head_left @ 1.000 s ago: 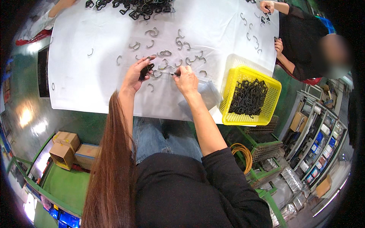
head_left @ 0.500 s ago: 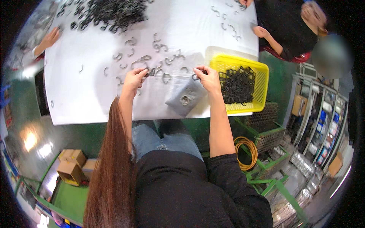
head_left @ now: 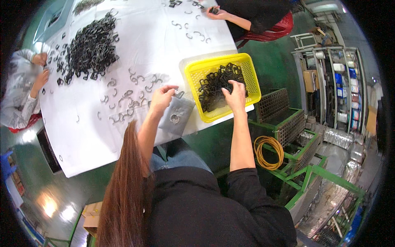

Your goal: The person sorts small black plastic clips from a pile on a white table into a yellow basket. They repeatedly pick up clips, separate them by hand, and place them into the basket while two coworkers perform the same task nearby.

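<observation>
- At the far left, a co-worker in pale sleeves (head_left: 18, 94) has both hands at the edge of the white tabletop (head_left: 74, 140).
- Next comes a big heap of black clips (head_left: 92, 49), with a few strays along its left side.
- Thin, curved grey pieces (head_left: 129, 101) lie scattered in the middle, to the left of the person's hands.
- The left hand (head_left: 161, 99) is above the tabletop, its fingers pinched together on a dark loop (head_left: 180, 94).
- Just below that hand lies a grey plastic bag (head_left: 165, 122) — a round pale patch shows on it.
- The upper co-worker's hand (head_left: 217, 13) holds something small and dark.
- A yellow basket (head_left: 252, 78) sits at the near right corner, holding many black clips.
- The right hand (head_left: 236, 99) is over these clips, fingers spread and released — whether they touch any, I cannot tell.
- Below, farther right, hangs a coiled yellow hose (head_left: 258, 155).
</observation>
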The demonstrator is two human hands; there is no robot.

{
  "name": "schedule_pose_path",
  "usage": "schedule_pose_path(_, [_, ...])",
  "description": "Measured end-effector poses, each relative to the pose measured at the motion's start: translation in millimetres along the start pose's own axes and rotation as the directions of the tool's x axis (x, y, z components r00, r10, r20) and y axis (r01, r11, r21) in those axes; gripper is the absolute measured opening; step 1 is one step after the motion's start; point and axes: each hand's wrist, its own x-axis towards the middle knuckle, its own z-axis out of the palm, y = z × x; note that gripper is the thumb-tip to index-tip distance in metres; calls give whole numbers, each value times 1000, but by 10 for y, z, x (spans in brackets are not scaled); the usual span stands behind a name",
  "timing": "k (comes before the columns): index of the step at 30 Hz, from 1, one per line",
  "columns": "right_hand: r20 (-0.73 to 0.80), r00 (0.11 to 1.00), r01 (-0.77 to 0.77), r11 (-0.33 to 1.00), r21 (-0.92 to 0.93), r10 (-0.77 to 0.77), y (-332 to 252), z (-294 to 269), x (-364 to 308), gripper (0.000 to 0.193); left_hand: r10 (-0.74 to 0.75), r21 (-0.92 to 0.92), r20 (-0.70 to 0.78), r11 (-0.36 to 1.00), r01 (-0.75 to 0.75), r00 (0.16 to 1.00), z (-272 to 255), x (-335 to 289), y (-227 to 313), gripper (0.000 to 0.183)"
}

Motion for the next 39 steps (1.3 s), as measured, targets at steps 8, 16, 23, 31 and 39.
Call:
schedule_pose_path(8, [636,755,-607,-540,583,-162,-911,222,-439,48,722,428,-57,642,-636,690,968,-192,328,14])
schedule_pose_path(16, [605,786,-310,-766,564,128,-495,351,-454,21,732,623,422,196,-758,536,1402,-321,305,30])
schedule_pose_path(23, [492,764,-276,-478,834,417,-118,159,60,34,870,635,232,203,-745,435,999,-341,421,32])
schedule_pose_path(31, [-34,875,-386,736,556,484,-410,122,-251,38,902,783,56,226,-580,427,-78,-215,388,31])
schedule_pose_path(39, [267,848,-530,735,423,458,15,311,-1098,16,959,842,-45,187,-505,280,-559,-283,438,30])
